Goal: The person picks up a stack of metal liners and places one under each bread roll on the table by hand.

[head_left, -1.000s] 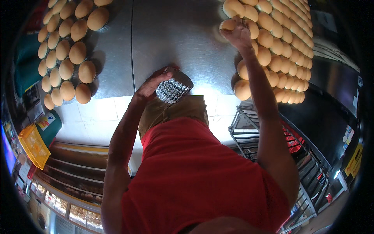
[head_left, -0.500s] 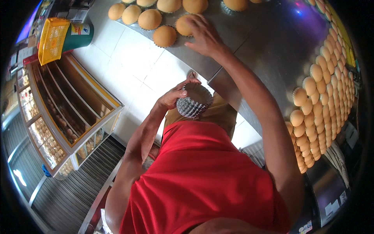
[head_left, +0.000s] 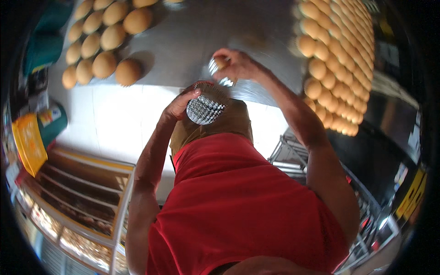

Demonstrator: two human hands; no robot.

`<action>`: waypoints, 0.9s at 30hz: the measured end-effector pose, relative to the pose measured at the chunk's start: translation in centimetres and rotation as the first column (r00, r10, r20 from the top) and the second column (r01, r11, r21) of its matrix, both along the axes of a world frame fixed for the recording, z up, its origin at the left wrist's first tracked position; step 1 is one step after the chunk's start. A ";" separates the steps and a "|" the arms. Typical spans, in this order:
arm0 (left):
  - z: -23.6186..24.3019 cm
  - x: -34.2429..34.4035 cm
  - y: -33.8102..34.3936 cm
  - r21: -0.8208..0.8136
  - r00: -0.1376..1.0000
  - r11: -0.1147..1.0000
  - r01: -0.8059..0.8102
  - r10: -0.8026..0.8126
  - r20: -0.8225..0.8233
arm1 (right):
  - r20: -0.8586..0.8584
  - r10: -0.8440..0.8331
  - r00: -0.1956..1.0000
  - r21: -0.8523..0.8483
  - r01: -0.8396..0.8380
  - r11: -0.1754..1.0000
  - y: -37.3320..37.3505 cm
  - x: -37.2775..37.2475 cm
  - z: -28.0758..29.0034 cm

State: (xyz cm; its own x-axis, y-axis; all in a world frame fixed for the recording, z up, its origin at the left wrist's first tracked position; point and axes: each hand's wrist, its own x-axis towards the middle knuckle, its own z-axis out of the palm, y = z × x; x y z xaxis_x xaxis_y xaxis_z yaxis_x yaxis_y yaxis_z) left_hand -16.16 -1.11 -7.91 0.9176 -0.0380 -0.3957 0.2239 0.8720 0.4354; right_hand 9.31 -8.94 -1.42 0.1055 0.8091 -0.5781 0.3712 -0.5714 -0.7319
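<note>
My left hand [head_left: 178,105] is closed round a nested stack of silvery fluted baking tins [head_left: 205,111], held in front of my waist at the table's near edge. Just beyond and to the right, my right hand [head_left: 240,66] grips a small golden-brown cake [head_left: 222,63] with a shiny fluted tin [head_left: 213,66] at its side. Motion blur and my fingers hide how far the cake sits in the tin. Several round cakes in fluted tins [head_left: 104,64] stand in rows on the metal table [head_left: 192,32], to the left.
Many cakes [head_left: 323,68] are packed in tight rows at the table's right side. At the left are a yellow plastic basket [head_left: 30,143], a green bin [head_left: 55,124] and a shelved display cabinet [head_left: 85,190]. A metal rack [head_left: 293,153] stands by my right arm.
My view has turned to the right. My right hand has taken a cake from the nearest row and brought it close to the tin stack, which my left hand still holds.
</note>
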 end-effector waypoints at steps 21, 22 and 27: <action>1.9 18.6 -7.9 0.189 0.826 0.807 0.559 -0.562 -0.042 | 0.033 -0.219 0.975 -0.006 0.220 0.976 -16.1 6.3 5.6; 1.3 18.6 -8.0 0.186 0.825 0.808 0.559 -0.564 -0.029 | 0.029 -0.241 0.970 0.037 0.240 0.970 -16.5 6.7 5.2; -0.1 18.9 -8.1 0.021 0.840 0.840 0.543 -0.542 -0.037 | 0.208 -0.460 0.863 0.056 0.459 0.886 -19.3 11.5 2.1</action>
